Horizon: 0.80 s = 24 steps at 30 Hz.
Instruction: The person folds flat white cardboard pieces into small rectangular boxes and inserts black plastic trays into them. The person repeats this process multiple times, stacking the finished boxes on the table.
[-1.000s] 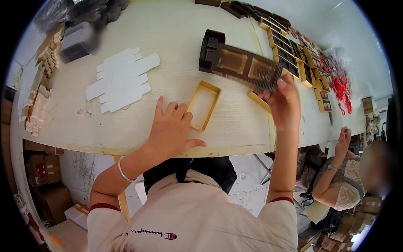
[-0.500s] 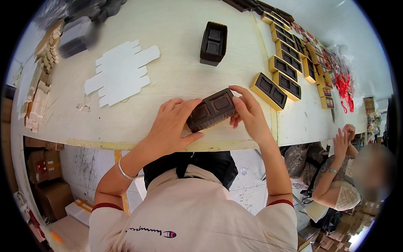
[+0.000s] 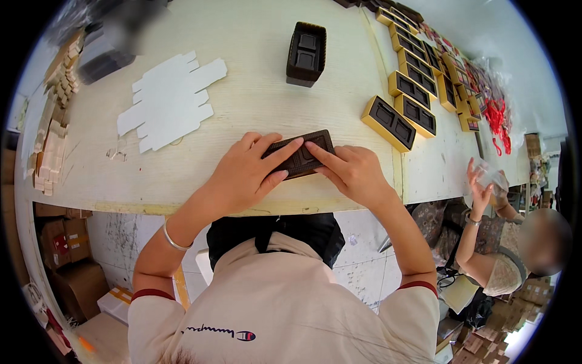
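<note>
Close to the table's near edge, a dark brown plastic tray with two square recesses [image 3: 320, 140] lies between my hands, slightly tilted to the right. My left hand [image 3: 241, 173] grips its left end, thumb along the near side and index finger on top. My right hand [image 3: 357, 175] holds the right end, its index finger pressing on the middle. The two index fingertips nearly meet there. Whether several trays are nested together is hidden by my fingers. Farther off stands a taller stack of similar dark trays [image 3: 306, 54].
A flat white unfolded carton [image 3: 173, 103] lies left of my hands. Gold boxes with dark inserts [image 3: 389, 123] line the right side. Folded card pieces [image 3: 51, 158] are stacked at the left edge. At lower right, a co-worker's hands [image 3: 482, 188] hold something clear.
The tray has turned flatter, and both index fingers have come onto its top. My right hand has moved inward from its far corner. The co-worker's hands now hold a clear item.
</note>
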Available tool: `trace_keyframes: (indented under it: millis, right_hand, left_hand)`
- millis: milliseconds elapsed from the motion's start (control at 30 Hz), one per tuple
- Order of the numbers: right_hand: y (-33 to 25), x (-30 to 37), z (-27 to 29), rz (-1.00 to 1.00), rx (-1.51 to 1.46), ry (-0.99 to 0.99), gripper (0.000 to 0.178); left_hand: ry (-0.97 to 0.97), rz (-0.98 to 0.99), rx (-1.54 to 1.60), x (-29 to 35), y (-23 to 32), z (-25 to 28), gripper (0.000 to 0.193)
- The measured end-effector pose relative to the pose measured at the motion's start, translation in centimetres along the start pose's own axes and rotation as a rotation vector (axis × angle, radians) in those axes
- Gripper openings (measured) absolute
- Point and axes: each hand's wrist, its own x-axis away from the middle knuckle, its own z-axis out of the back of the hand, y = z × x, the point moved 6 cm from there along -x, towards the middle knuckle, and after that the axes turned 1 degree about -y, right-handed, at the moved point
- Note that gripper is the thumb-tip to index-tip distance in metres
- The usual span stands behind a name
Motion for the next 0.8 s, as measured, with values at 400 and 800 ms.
trace_keyframes:
  millis: [400,800]
  right_hand:
    - [-0.6,-0.1,0.6,0.141,-0.354,-0.033,0.046]
    - [-0.8,0.4,-0.4,0.172,-0.181,0.042,0.045]
  left_hand:
    - [-0.090,-0.093,0.127,0.1,-1.0,1.2,0.069]
    - [-0.128,-0.155,0.054,0.4,-1.4,0.7,0.062]
